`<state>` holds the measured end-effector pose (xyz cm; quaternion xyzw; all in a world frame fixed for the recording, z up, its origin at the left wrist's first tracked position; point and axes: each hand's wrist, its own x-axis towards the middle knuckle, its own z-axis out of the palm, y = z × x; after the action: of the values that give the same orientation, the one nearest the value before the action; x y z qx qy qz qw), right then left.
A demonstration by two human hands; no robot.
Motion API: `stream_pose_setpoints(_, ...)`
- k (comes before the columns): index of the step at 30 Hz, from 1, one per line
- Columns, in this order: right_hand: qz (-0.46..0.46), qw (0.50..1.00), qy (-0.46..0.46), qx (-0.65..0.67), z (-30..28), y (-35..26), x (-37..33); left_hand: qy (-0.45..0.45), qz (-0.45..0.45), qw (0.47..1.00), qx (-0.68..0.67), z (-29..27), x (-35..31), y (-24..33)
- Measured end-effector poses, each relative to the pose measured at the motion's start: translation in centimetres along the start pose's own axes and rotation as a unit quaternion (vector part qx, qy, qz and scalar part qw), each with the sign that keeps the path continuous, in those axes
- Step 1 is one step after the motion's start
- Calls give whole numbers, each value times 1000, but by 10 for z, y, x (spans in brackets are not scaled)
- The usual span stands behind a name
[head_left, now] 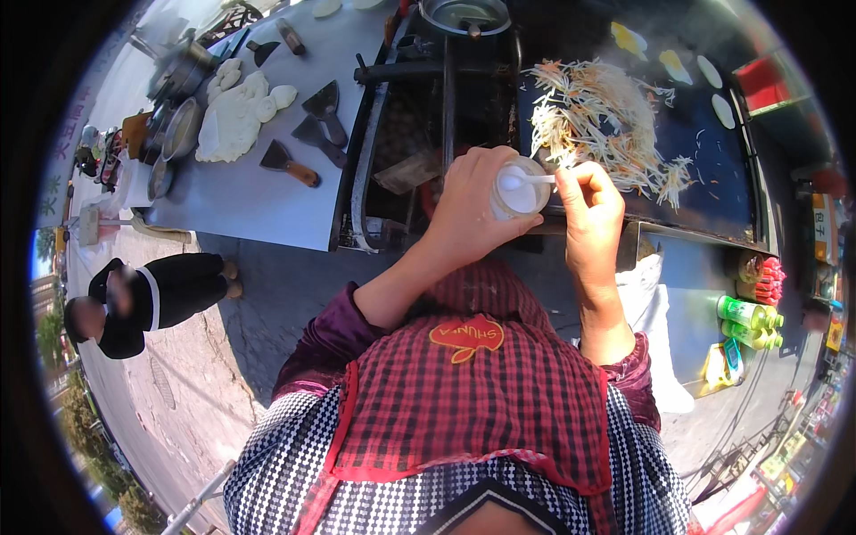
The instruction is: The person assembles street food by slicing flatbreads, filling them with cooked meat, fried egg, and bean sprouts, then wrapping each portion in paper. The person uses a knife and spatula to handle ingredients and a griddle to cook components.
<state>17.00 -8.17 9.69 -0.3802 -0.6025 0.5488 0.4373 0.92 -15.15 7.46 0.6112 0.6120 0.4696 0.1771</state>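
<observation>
My left hand (471, 203) is wrapped round a small clear jar (522, 203) of white powder or grains. Between the thumb and fingers of my right hand (592, 214) is the handle of a white spoon (535, 179), whose bowl sits inside the jar's mouth. Just beyond my right hand, a heap of shredded vegetables (599, 123), pale with orange bits, lies on a dark flat griddle (713, 178). Some steam rises near the griddle's far side.
Left of the griddle, a white worktop (223, 192) bears dough (234, 120), several scrapers (290, 163) and metal pots (183, 129). Eggs (675, 66) cook at the griddle's far side. Green-labelled bottles (747, 312) stand at the right. A person in dark clothes (178, 290) is at the left.
</observation>
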Motion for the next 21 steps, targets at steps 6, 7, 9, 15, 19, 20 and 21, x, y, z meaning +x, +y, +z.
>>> stream_pose_setpoints(6, 21, 997, 2, 75, -23, 14, 9, 1, -6, 1000, -5, 17, 6, 3)
stream_pose_setpoints(7, 20, 997, -1, 72, -25, 13, 9, 0, -8, 1000, -7, 18, 6, 4)
stream_pose_setpoints(9, -7, 1000, 13, 25, -25, 9, 10, -3, -9, 1000, -7, 20, 8, 5)
stream_pose_setpoints(15, -77, 996, 10, -49, -28, 8, 14, -6, -10, 1000, -7, 25, 11, 4)
stream_pose_setpoints(19, -63, 997, -12, -49, -33, 11, 17, -14, -16, 1000, -4, 25, 14, 3)
stream_pose_setpoints(20, -71, 996, -14, -52, -34, 12, 17, -13, -16, 1000, -4, 26, 14, 2)
stream_pose_setpoints(21, -79, 995, -15, -55, -34, 13, 18, -13, -17, 1000, -4, 27, 15, 1)
